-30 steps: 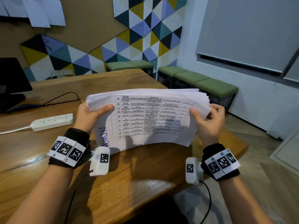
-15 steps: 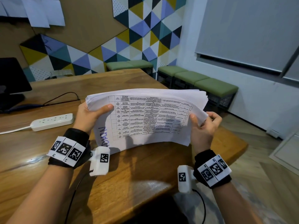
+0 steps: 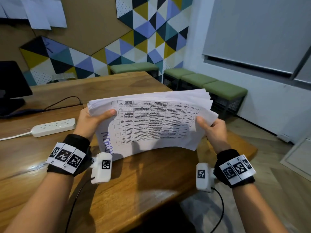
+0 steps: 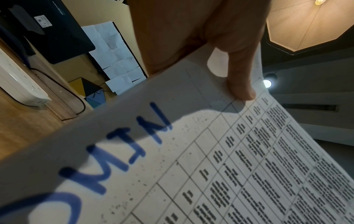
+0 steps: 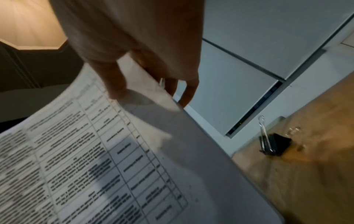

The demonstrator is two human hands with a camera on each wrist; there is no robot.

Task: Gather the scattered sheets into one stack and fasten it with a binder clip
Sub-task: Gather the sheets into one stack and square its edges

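Head view: biggest thing first, the stack of sheets is up on its long edge on the wooden counter, bowed a bit, far edges fanned and not flush. Left hand grips the left end, thumb across the front page, other fingers behind. Right hand pinches the right end the same way, thumb in front, fingers curled round the back.

Risk no. 1: top edges look uneven, so if it gets clipped as is, some pages prob. sit outside the bite and slip free later. Risk no. 2: freeing one hand to fetch the clip leaves a heavy bowed stack on one grip; it could splay or slide off the near counter edge, w/ the floor right below.

Room: counter is glossy wood; geometric colour panels on the wall, green benches along it, dark monitor far left.

Smaller: white power strip w/ cable, well left of the stack.

Smallest: black binder clip, right wrist view only, sitting near the counter's edge, apart from both hands, untouched.
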